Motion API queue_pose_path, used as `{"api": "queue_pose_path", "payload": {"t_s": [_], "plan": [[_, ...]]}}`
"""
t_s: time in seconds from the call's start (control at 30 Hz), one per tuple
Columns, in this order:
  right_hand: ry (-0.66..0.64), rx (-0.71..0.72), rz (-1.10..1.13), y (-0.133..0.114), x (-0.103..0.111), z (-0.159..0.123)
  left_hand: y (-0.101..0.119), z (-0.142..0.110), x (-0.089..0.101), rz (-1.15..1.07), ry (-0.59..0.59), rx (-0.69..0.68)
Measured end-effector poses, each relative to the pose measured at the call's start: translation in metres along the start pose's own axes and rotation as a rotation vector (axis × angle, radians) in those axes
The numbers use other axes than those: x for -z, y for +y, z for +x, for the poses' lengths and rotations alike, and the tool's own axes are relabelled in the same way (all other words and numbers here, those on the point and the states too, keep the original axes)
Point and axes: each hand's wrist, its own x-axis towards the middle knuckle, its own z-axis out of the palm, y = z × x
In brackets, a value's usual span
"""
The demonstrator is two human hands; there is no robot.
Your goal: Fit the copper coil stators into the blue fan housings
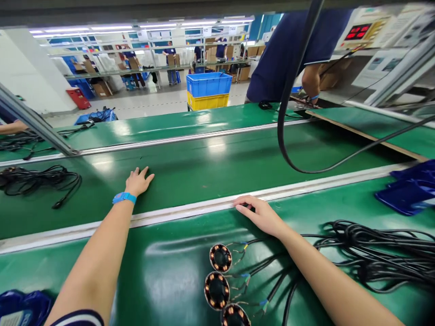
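At the far left, a loose black cable bundle (37, 181) is lying on the green belt (204, 167), well apart from the person's hands. The person is reaching the left hand (137, 181) out over the metal rail (190, 209) and is laying it flat on the belt, fingers spread open and holding nothing. A blue wristband (124, 197) is sitting on that wrist. Moving right, the right hand (260, 215) is resting on the near green table (163, 267), right by the rail, with its fingers open and flat; it is gripping nothing that I can see, though the fingertips are touching the rail's edge. Just near of that hand, three round coil parts (220, 258) are lying in a row that is running from far to near, and thin coloured wires are leading from them to the right into thick black cables. So the coils are sitting nearer to the right hand than to the left one, toward the person from it. Farther right, a big pile of black cables (374, 253) is lying on the table, and blue trays (408, 192) are sitting beyond it. A thick black hose (282, 122) is hanging down over the belt. Across the belt, another person in a dark blue shirt (282, 54) is working, and blue and yellow bins (208, 91) are standing behind.
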Motion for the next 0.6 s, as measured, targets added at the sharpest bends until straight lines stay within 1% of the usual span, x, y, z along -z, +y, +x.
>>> {"api": "queue_pose_path", "payload": {"t_s": [0.07, 0.17, 0.23, 0.3, 0.37, 0.47, 0.6], "plan": [[0.007, -0.001, 0.014, -0.001, -0.001, 0.000, -0.009, 0.027, -0.009, 0.024, -0.005, 0.004], [-0.003, 0.009, 0.008, -0.005, -0.001, 0.000, -0.012, 0.064, -0.016, 0.043, -0.007, 0.002], [-0.013, 0.011, 0.001, -0.007, 0.000, 0.001, -0.010, 0.083, -0.018, 0.048, 0.000, -0.003], [-0.013, 0.014, -0.006, -0.008, 0.000, 0.001, -0.008, 0.095, -0.018, 0.046, 0.018, -0.022], [-0.003, 0.027, -0.011, -0.008, 0.001, 0.001, -0.006, 0.097, -0.017, 0.040, 0.039, -0.069], [0.003, 0.032, -0.004, -0.008, 0.000, 0.001, -0.005, 0.088, -0.014, 0.044, 0.067, -0.146], [0.002, 0.017, 0.018, -0.008, 0.000, 0.002, 0.002, 0.074, -0.007, 0.087, 0.071, -0.152]]}}
